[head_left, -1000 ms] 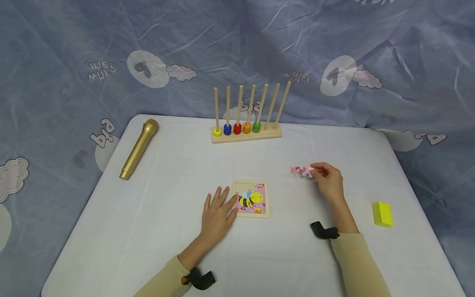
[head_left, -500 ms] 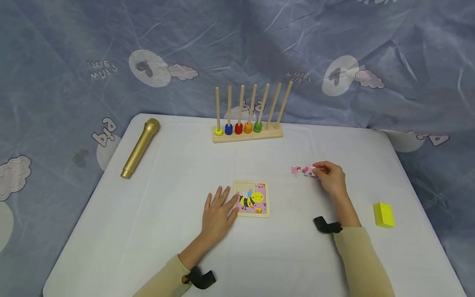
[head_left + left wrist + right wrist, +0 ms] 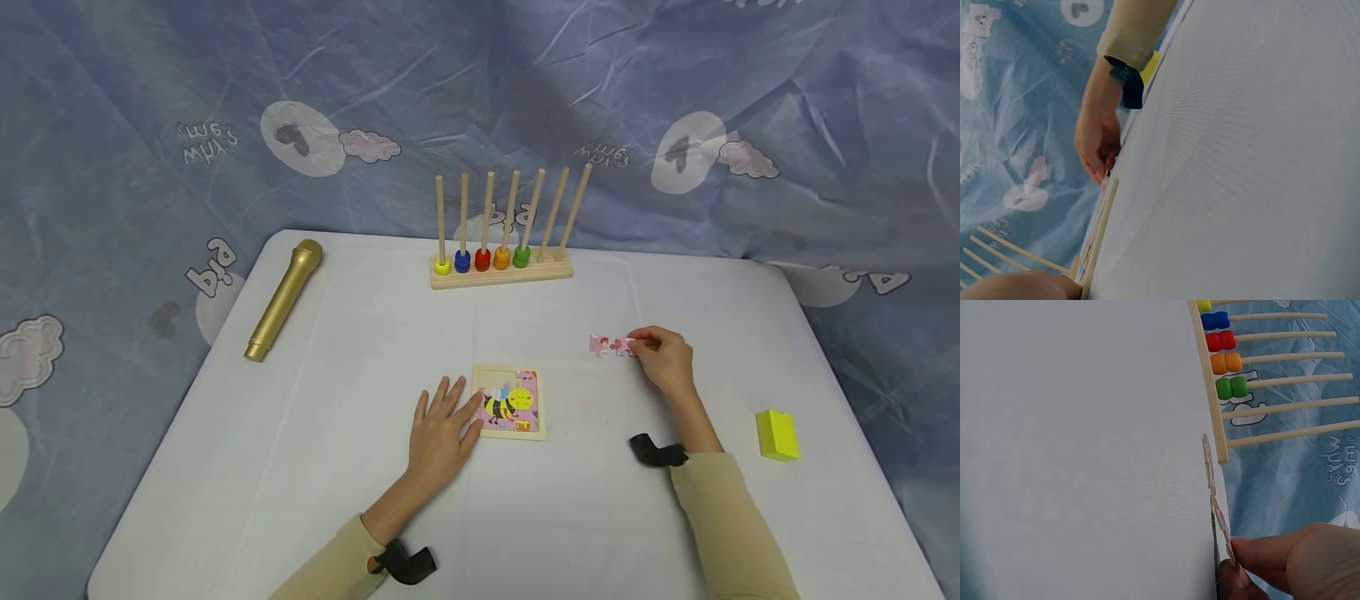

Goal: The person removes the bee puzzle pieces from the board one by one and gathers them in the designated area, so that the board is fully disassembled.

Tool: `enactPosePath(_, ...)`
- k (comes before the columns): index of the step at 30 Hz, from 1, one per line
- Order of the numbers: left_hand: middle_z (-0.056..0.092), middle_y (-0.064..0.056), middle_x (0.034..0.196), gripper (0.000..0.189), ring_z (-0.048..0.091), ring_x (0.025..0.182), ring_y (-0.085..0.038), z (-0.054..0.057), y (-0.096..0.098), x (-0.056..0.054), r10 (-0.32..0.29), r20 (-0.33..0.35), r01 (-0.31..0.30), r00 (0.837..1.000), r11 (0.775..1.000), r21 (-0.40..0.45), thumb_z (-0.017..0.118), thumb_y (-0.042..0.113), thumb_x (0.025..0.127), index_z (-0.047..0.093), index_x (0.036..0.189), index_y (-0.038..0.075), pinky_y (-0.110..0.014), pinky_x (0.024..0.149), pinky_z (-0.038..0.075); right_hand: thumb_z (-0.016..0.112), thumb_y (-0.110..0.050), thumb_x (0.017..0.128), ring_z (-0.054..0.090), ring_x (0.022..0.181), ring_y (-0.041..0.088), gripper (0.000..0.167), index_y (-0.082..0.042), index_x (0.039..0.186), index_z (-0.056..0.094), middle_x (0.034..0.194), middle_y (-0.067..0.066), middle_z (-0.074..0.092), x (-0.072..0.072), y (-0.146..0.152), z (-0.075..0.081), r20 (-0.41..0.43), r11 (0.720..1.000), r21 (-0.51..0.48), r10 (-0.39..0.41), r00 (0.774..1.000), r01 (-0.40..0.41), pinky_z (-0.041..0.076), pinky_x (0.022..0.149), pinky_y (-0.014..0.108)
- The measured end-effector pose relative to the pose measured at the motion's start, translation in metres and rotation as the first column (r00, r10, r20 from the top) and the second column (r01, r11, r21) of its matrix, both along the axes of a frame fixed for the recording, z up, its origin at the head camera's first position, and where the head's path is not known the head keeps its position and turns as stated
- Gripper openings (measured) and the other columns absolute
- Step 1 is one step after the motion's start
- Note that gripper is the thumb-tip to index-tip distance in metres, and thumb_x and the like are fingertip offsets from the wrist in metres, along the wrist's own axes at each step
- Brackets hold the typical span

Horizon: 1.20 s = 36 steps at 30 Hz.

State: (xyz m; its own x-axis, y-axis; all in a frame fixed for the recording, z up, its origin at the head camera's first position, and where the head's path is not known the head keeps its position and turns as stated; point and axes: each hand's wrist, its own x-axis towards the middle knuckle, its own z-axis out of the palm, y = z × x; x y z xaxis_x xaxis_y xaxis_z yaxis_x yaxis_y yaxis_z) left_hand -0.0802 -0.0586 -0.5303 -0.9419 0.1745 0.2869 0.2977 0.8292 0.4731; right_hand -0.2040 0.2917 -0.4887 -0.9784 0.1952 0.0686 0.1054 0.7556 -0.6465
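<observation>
My left hand (image 3: 438,442) lies with fingers straight and spread, its fingertips touching the left edge of a square wooden jigsaw puzzle (image 3: 517,408). A yellow and black bee on pink shows in the puzzle, and bare wood is visible at its upper left. Farther right, my right hand (image 3: 666,362) pinches a small pink puzzle piece (image 3: 621,346) between thumb and fingers. In the right wrist view this held piece (image 3: 1221,522) is tilted, its far end close to a second pink piece (image 3: 1208,464). The second piece lies just left of it on the table.
A wooden bead stand (image 3: 501,277) with upright pegs and coloured beads stands at the back. Toward the far left lies a gold microphone (image 3: 283,300). A yellow block (image 3: 777,435) sits right of my right forearm, on the white-covered table (image 3: 337,467).
The held puzzle piece first moved slightly right, opening a gap to the second piece, then came back a little left with my right hand. My left hand stays in place.
</observation>
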Motion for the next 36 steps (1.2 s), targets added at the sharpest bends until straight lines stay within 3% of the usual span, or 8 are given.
enactPosePath(15, 0.049, -0.012, 0.148, 0.040, 0.036, 0.144, -0.035, 0.001, -0.001, 0.000, 0.001, 0.007, -0.001, 1.000, 1.000, -0.006, 0.066, 0.031, 0.092, 0.065, 0.130, 0.018, -0.061, 0.115, 0.022, 0.067, -0.016, 0.090, 0.054, 0.067, 0.012, 0.018, -0.002, 0.099, 0.074, 0.084, 0.015, 0.070, -0.002, -0.002, -0.006, -0.044, 0.999, 0.025, -0.027, 0.999, 0.028, 0.040, 0.060, 0.022)
enactPosePath(31, 0.049, -0.012, 0.148, 0.039, 0.036, 0.143, -0.035, 0.000, -0.001, 0.001, -0.002, 0.000, 0.002, 1.000, 1.000, -0.006, 0.065, 0.031, 0.093, 0.065, 0.130, 0.018, -0.061, 0.115, 0.022, 0.069, -0.011, 0.088, 0.057, 0.076, 0.026, 0.013, 0.000, 0.092, 0.073, 0.084, 0.017, 0.066, -0.004, -0.004, -0.013, -0.127, 0.997, 0.083, 0.009, 0.992, 0.001, 0.038, 0.068, 0.033)
enactPosePath(36, 0.049, -0.012, 0.148, 0.040, 0.036, 0.143, -0.035, 0.001, 0.000, 0.000, -0.005, 0.004, 0.005, 1.000, 1.000, -0.003, 0.065, 0.031, 0.093, 0.065, 0.130, 0.018, -0.061, 0.115, 0.022, 0.068, -0.010, 0.089, 0.058, 0.078, 0.026, 0.014, 0.001, 0.096, 0.072, 0.088, 0.018, 0.065, -0.002, -0.006, -0.011, -0.149, 0.999, 0.045, -0.014, 0.989, 0.021, 0.040, 0.068, 0.028)
